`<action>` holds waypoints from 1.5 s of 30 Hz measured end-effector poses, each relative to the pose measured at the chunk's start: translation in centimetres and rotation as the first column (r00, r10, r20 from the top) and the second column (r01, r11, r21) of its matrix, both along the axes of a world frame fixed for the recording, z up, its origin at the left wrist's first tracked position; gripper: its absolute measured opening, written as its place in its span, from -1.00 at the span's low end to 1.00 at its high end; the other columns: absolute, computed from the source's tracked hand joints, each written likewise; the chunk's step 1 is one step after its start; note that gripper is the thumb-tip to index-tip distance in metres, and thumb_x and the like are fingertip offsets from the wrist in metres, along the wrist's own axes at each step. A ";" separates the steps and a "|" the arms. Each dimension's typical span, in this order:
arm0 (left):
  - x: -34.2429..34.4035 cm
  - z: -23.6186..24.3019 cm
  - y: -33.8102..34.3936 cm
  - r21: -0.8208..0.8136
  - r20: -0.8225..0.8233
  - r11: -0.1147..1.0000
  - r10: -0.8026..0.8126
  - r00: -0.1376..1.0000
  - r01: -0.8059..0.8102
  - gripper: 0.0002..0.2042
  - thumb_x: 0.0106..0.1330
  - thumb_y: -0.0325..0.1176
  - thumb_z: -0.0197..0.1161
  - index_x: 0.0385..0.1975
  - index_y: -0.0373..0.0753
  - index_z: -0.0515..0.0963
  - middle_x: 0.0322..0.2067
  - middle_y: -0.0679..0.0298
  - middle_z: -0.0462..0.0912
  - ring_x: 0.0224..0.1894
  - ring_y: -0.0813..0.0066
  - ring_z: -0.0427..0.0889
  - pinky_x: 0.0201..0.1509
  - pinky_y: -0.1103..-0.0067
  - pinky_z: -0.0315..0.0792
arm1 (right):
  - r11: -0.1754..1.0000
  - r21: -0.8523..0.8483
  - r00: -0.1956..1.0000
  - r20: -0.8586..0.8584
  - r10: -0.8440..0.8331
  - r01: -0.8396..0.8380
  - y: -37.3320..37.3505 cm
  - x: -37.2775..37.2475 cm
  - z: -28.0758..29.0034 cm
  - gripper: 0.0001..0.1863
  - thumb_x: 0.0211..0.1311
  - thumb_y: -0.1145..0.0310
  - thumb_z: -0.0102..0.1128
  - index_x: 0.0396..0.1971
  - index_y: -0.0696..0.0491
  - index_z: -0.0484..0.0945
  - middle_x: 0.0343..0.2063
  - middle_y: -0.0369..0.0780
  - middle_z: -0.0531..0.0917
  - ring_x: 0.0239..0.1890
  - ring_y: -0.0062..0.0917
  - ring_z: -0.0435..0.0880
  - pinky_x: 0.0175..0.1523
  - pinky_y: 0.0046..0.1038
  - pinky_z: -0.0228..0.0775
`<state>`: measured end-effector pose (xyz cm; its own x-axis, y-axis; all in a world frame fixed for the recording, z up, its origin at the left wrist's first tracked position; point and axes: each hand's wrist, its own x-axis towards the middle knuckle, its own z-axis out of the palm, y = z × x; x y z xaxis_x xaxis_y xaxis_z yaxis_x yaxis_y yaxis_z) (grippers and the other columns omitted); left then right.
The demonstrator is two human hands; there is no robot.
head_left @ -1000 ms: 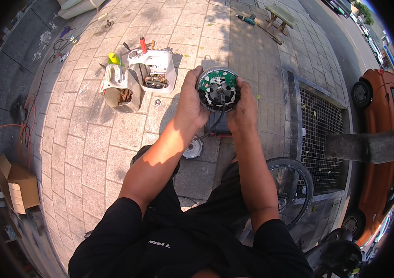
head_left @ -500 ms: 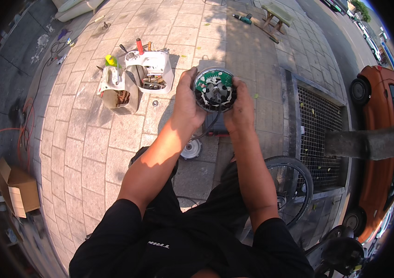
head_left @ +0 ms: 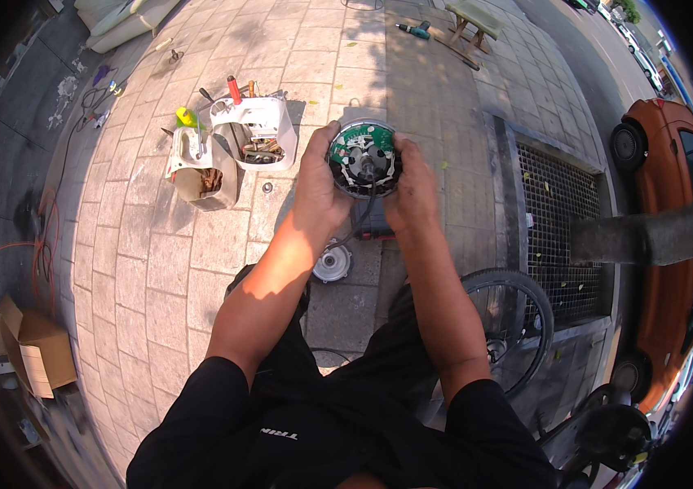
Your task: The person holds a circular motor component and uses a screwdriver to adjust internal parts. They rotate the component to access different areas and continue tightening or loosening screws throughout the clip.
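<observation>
Between both hands I hold up a round hub motor (head_left: 356, 140), its open face turned towards me. A green circuit board, pale wires and a central shaft show inside its metal rim. My left hand (head_left: 319, 181) is closed round the left side, thumb near the upper rim. On the opposite side my right hand (head_left: 413, 186) grips it the same way; the fingers underneath are hidden. A black cable (head_left: 372, 205) runs down from the shaft. Below the motor, a round silver cover (head_left: 333, 262) lies on the paving, and a dark red-and-black case (head_left: 374, 222) is partly hidden.
Two cut-open white plastic jugs (head_left: 280, 134) (head_left: 218, 192) hold hand tools at the left. A green drill (head_left: 417, 31) lies far off by a small bench (head_left: 477, 18). Right of my leg are a bicycle wheel (head_left: 539, 314) and a floor grate (head_left: 560, 208). A cardboard box (head_left: 43, 350) stands left.
The view has shifted slightly, so the motor and the ground things appear a little further left. More of the silver cover shows. Both hands keep their hold on the motor.
</observation>
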<state>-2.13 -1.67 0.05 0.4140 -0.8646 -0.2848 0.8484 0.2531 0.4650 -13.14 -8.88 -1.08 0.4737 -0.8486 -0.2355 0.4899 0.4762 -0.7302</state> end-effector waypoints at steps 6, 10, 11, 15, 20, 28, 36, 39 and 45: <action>0.4 -1.1 -0.3 -0.016 0.017 0.998 0.054 0.998 -0.054 -0.71 0.51 -0.04 0.18 -0.10 -0.13 0.64 -0.13 0.18 0.79 -0.07 0.21 0.76 0.15 0.17 0.61 | 1.000 -0.002 1.000 0.007 -0.015 0.015 -0.1 0.2 -0.1 -0.76 0.49 0.26 0.26 -0.07 0.11 0.68 -0.16 -0.23 0.79 -0.14 -0.48 0.79 0.03 -0.36 0.67; 0.5 -1.2 -0.2 -0.014 0.008 0.999 0.046 0.999 -0.046 -0.74 0.51 -0.07 0.20 -0.12 -0.11 0.64 -0.17 0.20 0.79 -0.09 0.23 0.76 0.12 0.17 0.62 | 1.000 0.007 1.000 0.028 -0.006 0.006 0.1 0.1 0.0 -0.76 0.49 0.26 0.26 -0.08 0.12 0.68 -0.18 -0.23 0.79 -0.16 -0.48 0.80 0.01 -0.36 0.68; 0.5 -1.1 -0.2 -0.010 0.007 0.999 0.045 0.999 -0.045 -0.74 0.51 -0.07 0.20 -0.13 -0.11 0.64 -0.17 0.21 0.79 -0.09 0.24 0.76 0.12 0.18 0.63 | 1.000 0.005 0.999 0.036 0.000 0.000 0.0 0.1 -0.1 -0.76 0.49 0.26 0.26 -0.08 0.13 0.68 -0.18 -0.23 0.79 -0.16 -0.48 0.79 0.01 -0.37 0.68; 0.4 -0.6 0.0 0.005 0.005 0.999 0.049 0.999 -0.049 -0.75 0.51 -0.07 0.20 -0.14 -0.10 0.65 -0.19 0.23 0.79 -0.09 0.26 0.76 0.10 0.18 0.63 | 1.000 0.002 0.999 0.044 0.021 -0.021 0.2 -0.1 0.4 -0.77 0.51 0.26 0.24 -0.08 0.12 0.68 -0.17 -0.24 0.78 -0.15 -0.50 0.78 0.02 -0.39 0.66; 0.4 -0.6 0.1 -0.011 0.004 0.999 0.039 0.999 -0.039 -0.74 0.51 -0.06 0.20 -0.13 -0.10 0.65 -0.19 0.25 0.79 -0.09 0.27 0.76 0.09 0.19 0.63 | 1.000 0.010 0.999 0.054 0.003 -0.003 0.4 -0.1 0.5 -0.77 0.54 0.26 0.21 -0.07 0.11 0.67 -0.16 -0.26 0.77 -0.13 -0.52 0.78 0.04 -0.40 0.65; 0.5 -0.3 0.1 0.000 -0.025 1.000 -0.012 1.000 0.012 -0.68 0.53 -0.03 0.15 -0.09 -0.13 0.68 -0.14 0.22 0.80 -0.06 0.26 0.76 0.14 0.17 0.61 | 1.000 0.014 0.998 0.061 -0.018 0.017 0.5 0.1 0.6 -0.74 0.54 0.26 0.18 -0.06 0.15 0.66 -0.17 -0.25 0.77 -0.15 -0.53 0.77 0.02 -0.42 0.64; 0.0 0.7 0.4 0.033 -0.036 0.999 -0.017 0.999 0.018 -0.67 0.53 -0.03 0.15 -0.08 -0.15 0.68 -0.11 0.20 0.80 -0.03 0.24 0.76 0.17 0.17 0.60 | 0.999 0.018 0.998 0.054 -0.041 0.040 0.7 0.3 0.9 -0.68 0.50 0.24 0.19 -0.07 0.23 0.67 -0.21 -0.22 0.76 -0.22 -0.54 0.74 -0.08 -0.45 0.59; 0.0 0.8 0.5 0.030 -0.030 0.999 -0.015 0.999 0.016 -0.67 0.52 -0.02 0.16 -0.07 -0.15 0.68 -0.10 0.21 0.80 -0.02 0.24 0.76 0.17 0.17 0.60 | 1.000 0.026 0.998 0.058 0.000 -0.002 0.3 0.1 0.6 -0.77 0.57 0.28 0.15 -0.05 0.11 0.65 -0.16 -0.26 0.76 -0.13 -0.52 0.77 0.05 -0.41 0.64; 0.3 -0.1 0.2 0.014 -0.020 1.000 -0.001 1.000 0.001 -0.70 0.50 -0.03 0.20 -0.11 -0.11 0.67 -0.13 0.23 0.80 -0.03 0.25 0.75 0.16 0.17 0.60 | 0.998 0.042 0.997 0.067 -0.044 0.041 0.6 0.5 0.5 -0.68 0.50 0.24 0.19 -0.08 0.23 0.67 -0.21 -0.22 0.76 -0.22 -0.54 0.74 -0.08 -0.44 0.59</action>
<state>-1.78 -1.43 -0.08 0.4069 -0.8608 -0.3057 0.8580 0.2454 0.4512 -12.68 -8.31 -0.53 0.4534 -0.8586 -0.2392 0.5579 0.4827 -0.6751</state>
